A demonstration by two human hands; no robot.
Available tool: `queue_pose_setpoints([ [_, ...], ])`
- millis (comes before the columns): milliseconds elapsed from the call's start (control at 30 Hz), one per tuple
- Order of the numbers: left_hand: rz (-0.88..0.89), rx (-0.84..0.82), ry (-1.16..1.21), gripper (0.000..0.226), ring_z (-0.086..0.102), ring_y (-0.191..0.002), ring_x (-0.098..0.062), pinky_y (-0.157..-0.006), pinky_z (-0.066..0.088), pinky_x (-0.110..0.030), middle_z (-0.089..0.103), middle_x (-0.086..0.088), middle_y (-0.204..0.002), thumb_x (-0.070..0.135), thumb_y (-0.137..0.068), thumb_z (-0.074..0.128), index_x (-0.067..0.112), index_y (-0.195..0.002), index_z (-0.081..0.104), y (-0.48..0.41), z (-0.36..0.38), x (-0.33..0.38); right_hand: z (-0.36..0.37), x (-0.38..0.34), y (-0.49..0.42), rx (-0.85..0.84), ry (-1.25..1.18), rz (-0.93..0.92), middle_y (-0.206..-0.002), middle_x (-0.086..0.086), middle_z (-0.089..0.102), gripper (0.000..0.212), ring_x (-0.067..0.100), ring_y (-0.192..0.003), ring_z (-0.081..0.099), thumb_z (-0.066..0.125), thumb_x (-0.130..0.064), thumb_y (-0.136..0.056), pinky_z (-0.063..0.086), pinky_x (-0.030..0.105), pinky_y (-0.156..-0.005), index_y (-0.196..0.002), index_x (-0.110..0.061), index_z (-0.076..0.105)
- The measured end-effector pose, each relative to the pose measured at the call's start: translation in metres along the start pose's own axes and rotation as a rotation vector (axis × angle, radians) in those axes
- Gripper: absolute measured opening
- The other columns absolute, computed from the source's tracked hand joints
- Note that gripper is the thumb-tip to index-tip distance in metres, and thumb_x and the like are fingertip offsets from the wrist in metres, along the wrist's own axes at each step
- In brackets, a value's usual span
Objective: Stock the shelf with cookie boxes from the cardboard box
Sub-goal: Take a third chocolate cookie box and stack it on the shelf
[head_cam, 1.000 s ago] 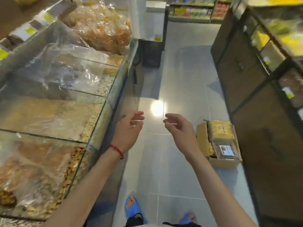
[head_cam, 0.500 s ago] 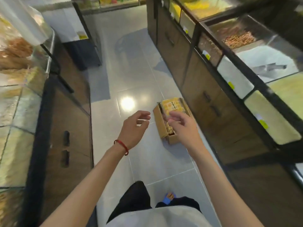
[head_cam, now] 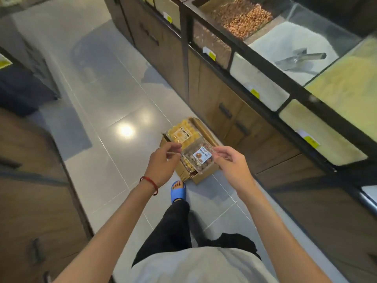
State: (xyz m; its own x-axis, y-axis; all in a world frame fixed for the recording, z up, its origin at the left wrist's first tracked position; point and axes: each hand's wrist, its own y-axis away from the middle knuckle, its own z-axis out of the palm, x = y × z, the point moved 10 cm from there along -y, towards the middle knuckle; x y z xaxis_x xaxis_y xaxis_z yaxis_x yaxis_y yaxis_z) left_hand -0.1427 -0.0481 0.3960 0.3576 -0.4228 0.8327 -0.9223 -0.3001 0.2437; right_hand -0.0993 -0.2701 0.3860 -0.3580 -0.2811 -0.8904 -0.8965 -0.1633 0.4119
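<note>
A grey tiled floor runs as an aisle between dark wood cabinets. The right cabinet carries glass bins of peanuts and white grain. Just beside it on the floor stands the open cardboard box. A yellow cookie box lies in its far half, and a clear cookie box sits in the near half. That clear one is being taken. The left hand pinches its far-left corner between thumb and fingers, and the right hand pinches the right rim the same way, both grips narrow. I cannot tell whether it has lifted out of the carton.

The likely trouble is the grip itself: fingertips on two corners of thin, slick plastic could slip or flex the lid open on the way up, spilling cookies. The box could also snag on the carton's raised flap. No shelf for it is in view, so it must be carried through a turn on that light hold.
</note>
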Motion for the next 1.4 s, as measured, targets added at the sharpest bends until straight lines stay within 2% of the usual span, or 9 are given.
queue_pose_setpoints([
  [167, -0.063, -0.131, -0.048, 0.023, 0.06, -0.09, 0.005, -0.069, 0.043, 0.001, 0.068, 0.004, -0.102, 0.01, -0.095, 0.055, 0.019, -0.113, 0.066, -0.088, 0.019, -0.03, 0.005, 0.036, -0.07, 0.147, -0.008, 0.141, -0.104, 0.0, 0.069, 0.025, 0.006, -0.089, 0.062, 0.063, -0.005, -0.096, 0.047, 0.017, -0.075, -0.12, -0.011, 0.068],
  [333, -0.099, -0.249, -0.157, 0.024, 0.06, -0.088, -0.007, -0.065, 0.038, 0.004, 0.066, 0.004, -0.1, 0.008, -0.095, 0.055, 0.015, -0.113, 0.068, -0.162, 0.059, -0.069, 0.012, 0.087, -0.132, 0.259, 0.028, 0.236, -0.108, -0.004, 0.068, 0.024, 0.007, -0.093, 0.063, 0.061, -0.002, -0.095, 0.044, 0.004, -0.071, -0.114, -0.015, 0.067],
  [467, -0.19, -0.312, -0.182, 0.031, 0.06, -0.092, -0.012, -0.069, 0.041, -0.003, 0.067, 0.001, -0.103, 0.0, -0.093, 0.052, 0.012, -0.117, 0.067, -0.205, 0.103, -0.125, 0.021, 0.157, -0.18, 0.3, 0.024, 0.349, -0.109, -0.002, 0.065, 0.024, 0.014, -0.101, 0.064, 0.06, -0.007, -0.097, 0.053, 0.026, -0.088, -0.119, -0.014, 0.065],
  [600, -0.294, -0.348, -0.203, 0.037, 0.059, -0.085, -0.014, -0.06, 0.039, 0.001, 0.065, 0.002, -0.105, -0.003, -0.091, 0.048, 0.014, -0.117, 0.067, -0.237, 0.154, -0.197, 0.034, 0.238, -0.226, 0.302, 0.041, 0.432, -0.105, -0.004, 0.062, 0.023, 0.011, -0.092, 0.061, 0.06, -0.009, -0.097, 0.045, 0.012, -0.073, -0.119, -0.017, 0.06],
  [733, -0.333, -0.367, -0.265, 0.036, 0.059, -0.085, -0.019, -0.056, 0.035, 0.004, 0.067, -0.005, -0.104, -0.004, -0.089, 0.045, 0.011, -0.114, 0.067, -0.261, 0.204, -0.268, 0.046, 0.327, -0.273, 0.27, 0.119, 0.497, -0.113, -0.002, 0.059, 0.027, 0.016, -0.099, 0.059, 0.056, -0.013, -0.1, 0.043, 0.017, -0.076, -0.127, -0.016, 0.056],
  [967, -0.366, -0.427, -0.328, 0.044, 0.055, -0.096, -0.013, -0.079, 0.038, -0.017, 0.061, -0.006, -0.119, 0.002, -0.092, 0.049, 0.017, -0.132, 0.058, -0.295, 0.285, -0.375, 0.068, 0.461, -0.34, 0.282, 0.149, 0.582, -0.146, 0.011, 0.046, 0.056, 0.023, -0.115, 0.057, 0.049, -0.017, -0.104, 0.044, 0.029, -0.095, -0.155, -0.014, 0.027],
  [1100, -0.329, -0.442, -0.343, 0.045, 0.059, -0.104, -0.026, -0.095, 0.048, -0.035, 0.052, -0.007, -0.13, 0.006, -0.091, 0.052, 0.02, -0.134, 0.055, -0.308, 0.315, -0.405, 0.082, 0.505, -0.355, 0.278, 0.121, 0.632, -0.156, 0.015, 0.041, 0.064, 0.03, -0.137, 0.048, 0.041, -0.018, -0.107, 0.039, 0.037, -0.113, -0.162, -0.014, 0.008],
  [1267, -0.267, -0.484, -0.388, 0.055, 0.044, -0.131, -0.027, -0.105, 0.036, -0.031, 0.044, -0.007, -0.144, 0.01, -0.091, 0.058, 0.018, -0.144, 0.045, -0.321, 0.34, -0.416, 0.09, 0.516, -0.358, 0.283, 0.099, 0.578, -0.149, 0.011, 0.05, 0.068, 0.02, -0.127, 0.054, 0.041, -0.011, -0.106, 0.043, 0.031, -0.108, -0.162, -0.02, 0.005],
  [1400, -0.253, -0.462, -0.418, 0.061, 0.037, -0.136, -0.032, -0.113, 0.035, -0.046, 0.039, -0.008, -0.149, 0.018, -0.087, 0.058, 0.019, -0.146, 0.042, -0.331, 0.348, -0.416, 0.08, 0.516, -0.362, 0.294, 0.098, 0.562, -0.155, 0.009, 0.043, 0.069, 0.013, -0.131, 0.047, 0.037, 0.001, -0.103, 0.036, 0.023, -0.11, -0.162, -0.018, 0.008],
])
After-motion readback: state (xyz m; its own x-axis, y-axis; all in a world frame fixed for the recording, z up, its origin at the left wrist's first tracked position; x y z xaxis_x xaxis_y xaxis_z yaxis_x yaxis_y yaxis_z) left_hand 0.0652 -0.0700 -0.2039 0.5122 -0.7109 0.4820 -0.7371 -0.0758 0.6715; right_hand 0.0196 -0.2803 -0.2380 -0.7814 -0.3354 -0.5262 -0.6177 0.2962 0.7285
